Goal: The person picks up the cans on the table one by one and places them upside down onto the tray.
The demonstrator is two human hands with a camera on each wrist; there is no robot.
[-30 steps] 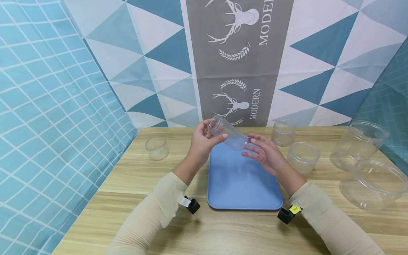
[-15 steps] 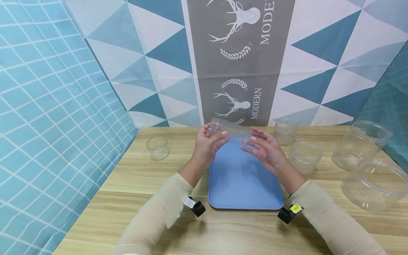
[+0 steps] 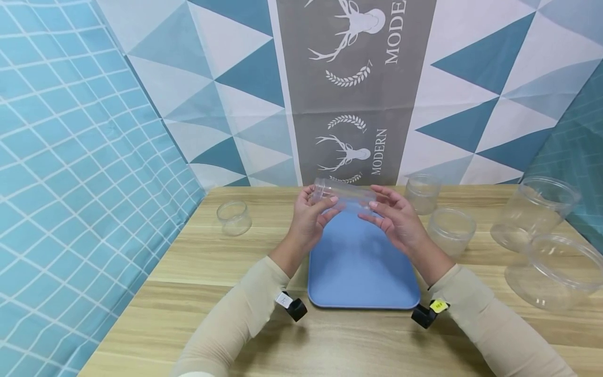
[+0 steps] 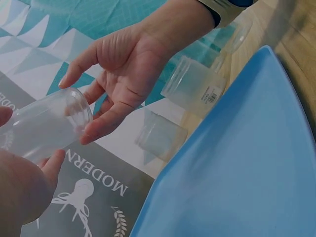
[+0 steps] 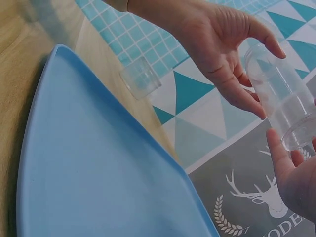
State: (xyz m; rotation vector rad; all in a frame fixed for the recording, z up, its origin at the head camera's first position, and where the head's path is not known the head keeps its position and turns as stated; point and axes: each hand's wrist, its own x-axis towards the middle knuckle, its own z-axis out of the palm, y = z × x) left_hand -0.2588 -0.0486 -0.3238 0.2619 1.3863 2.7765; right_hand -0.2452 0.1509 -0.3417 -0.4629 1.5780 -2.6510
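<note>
A clear plastic jar (image 3: 346, 193) lies nearly level in the air above the far edge of the blue tray (image 3: 363, 272). My left hand (image 3: 308, 217) grips its left end, thumb in front and fingers behind. At the other end, my right hand (image 3: 398, 220) holds the jar between thumb and fingers. In the left wrist view, the right hand's thumb and fingertips sit round that end of the jar (image 4: 44, 123). The right wrist view shows the left hand (image 5: 217, 54) round the far end of the jar (image 5: 281, 91).
A short clear jar (image 3: 234, 219) stands left of the tray on the wooden table (image 3: 212, 298). To the right are several more clear containers, including a small jar (image 3: 422, 195), a short jar (image 3: 451, 233), a tall wide jar (image 3: 532, 214) and a low wide jar (image 3: 551, 272).
The jar has turned from a steep slant to almost level. My left hand has moved a little right and down, while the right hand has stayed nearly in place.
</note>
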